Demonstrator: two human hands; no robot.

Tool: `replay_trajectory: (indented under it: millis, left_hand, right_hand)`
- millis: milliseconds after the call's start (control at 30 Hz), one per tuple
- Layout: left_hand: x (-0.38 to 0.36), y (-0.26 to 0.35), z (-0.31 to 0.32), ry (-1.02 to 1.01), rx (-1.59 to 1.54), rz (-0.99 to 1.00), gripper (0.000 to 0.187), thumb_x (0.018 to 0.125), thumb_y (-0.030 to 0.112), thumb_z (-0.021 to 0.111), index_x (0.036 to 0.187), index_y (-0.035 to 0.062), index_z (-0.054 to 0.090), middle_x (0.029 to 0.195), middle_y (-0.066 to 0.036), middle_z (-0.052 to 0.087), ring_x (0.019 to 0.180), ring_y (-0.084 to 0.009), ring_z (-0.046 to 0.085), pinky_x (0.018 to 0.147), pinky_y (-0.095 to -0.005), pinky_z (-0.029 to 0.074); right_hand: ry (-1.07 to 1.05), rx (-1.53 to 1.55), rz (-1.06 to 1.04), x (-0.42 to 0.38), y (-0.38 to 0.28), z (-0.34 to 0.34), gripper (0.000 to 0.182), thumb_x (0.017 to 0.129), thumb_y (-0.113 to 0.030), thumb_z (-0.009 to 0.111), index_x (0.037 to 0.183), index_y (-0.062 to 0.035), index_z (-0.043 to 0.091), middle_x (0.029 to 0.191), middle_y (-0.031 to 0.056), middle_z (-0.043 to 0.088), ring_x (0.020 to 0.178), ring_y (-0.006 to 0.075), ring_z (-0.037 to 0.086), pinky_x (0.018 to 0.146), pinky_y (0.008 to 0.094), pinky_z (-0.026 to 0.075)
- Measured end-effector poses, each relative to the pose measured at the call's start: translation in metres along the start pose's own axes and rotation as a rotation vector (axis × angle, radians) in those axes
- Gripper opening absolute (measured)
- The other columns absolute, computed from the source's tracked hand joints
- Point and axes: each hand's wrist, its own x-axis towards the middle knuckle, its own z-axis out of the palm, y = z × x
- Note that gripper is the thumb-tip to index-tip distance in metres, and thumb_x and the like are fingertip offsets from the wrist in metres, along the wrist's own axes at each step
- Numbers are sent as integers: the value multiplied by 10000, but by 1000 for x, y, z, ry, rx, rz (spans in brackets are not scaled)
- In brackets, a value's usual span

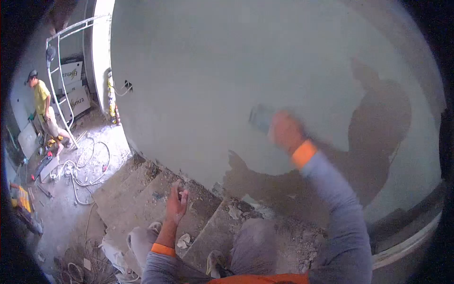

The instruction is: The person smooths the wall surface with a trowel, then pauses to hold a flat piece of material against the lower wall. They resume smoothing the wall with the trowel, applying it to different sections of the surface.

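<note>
My right hand point(287, 131) is raised to the grey plastered wall point(198, 85) and closed around a grey rectangular block point(261, 118). Motion blurs both, so the block's exact kind does not show. The block appears to lie against the plaster or very near it. Lower down, my left hand point(177, 202) hangs over the rubble-strewn steps point(151, 194) with its fingers loosely bent and apart. I see nothing held in it.
Broken rubble point(236, 210) lies along the wall's foot. At left, a person point(41, 106) in a yellow shirt walks by a white metal frame point(59, 71). A coiled hose point(73, 170) and tools litter the floor. Dark shadows fall on the wall.
</note>
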Motion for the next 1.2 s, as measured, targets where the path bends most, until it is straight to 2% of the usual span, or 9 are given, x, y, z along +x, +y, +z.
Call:
replay_trajectory:
  millis: [167,367,467,667,767,833,867,1000,1200]
  left_hand:
    - [-5,-12,0,119,62,194,487,886,246,526,1310,83,352,884,-150,590,754,-279,593,693,-381,469]
    - [-3,-6,8,13,-93,5,477,885,214,519,1304,52,358,887,-149,577,743,-274,581,713,-374,464]
    - [0,-18,15,13,-37,71,486,885,223,518,1310,58,349,909,-154,580,761,-280,588,713,-374,467]
    - [4,-9,24,-44,8,54,493,885,265,510,1307,66,350,986,-182,574,867,-312,580,761,-381,459]
    - [4,-1,29,-5,107,127,480,883,262,513,1290,49,373,1006,-184,567,889,-324,569,778,-387,452]
    - [4,-3,32,-35,33,127,475,882,257,515,1285,42,382,1017,-184,565,888,-334,567,783,-394,449]
    - [2,-4,33,-6,54,158,484,887,254,512,1293,34,371,1015,-175,560,887,-309,556,788,-386,445]
    - [12,-70,38,70,109,229,473,891,228,503,1299,32,367,976,-164,567,836,-272,557,751,-369,450]
    - [-7,-23,25,37,91,113,460,891,180,492,1306,39,353,852,-132,589,678,-234,564,631,-362,454]
  right_hand:
    - [-149,154,-552,-146,-47,165,170,764,-96,513,871,13,587,912,185,589,861,341,589,715,457,491]
    - [165,-188,192,-28,61,-112,205,706,-150,568,863,-21,597,779,170,566,732,313,574,671,431,487]
    - [1001,-446,147,3,213,-223,301,764,-278,588,909,-16,554,858,202,552,829,361,536,739,452,433]
    - [785,-667,721,52,319,-319,458,846,-418,436,1062,-43,586,1038,207,574,981,370,535,873,453,420]
    - [994,-314,91,118,258,-251,333,804,-340,533,937,-39,583,945,191,556,897,361,531,765,445,430]
    - [476,67,298,130,136,-213,179,748,-183,533,827,-22,531,904,169,534,865,347,516,708,442,406]
    - [521,113,-82,131,116,-172,179,726,-137,527,847,-6,540,862,169,550,816,349,527,692,428,426]
    - [314,-229,-425,111,51,-111,168,770,-94,495,880,2,578,912,205,582,859,339,579,719,438,479]
    - [879,-23,180,18,267,-264,410,798,-340,547,1067,-30,539,1022,186,555,951,353,524,793,435,427]
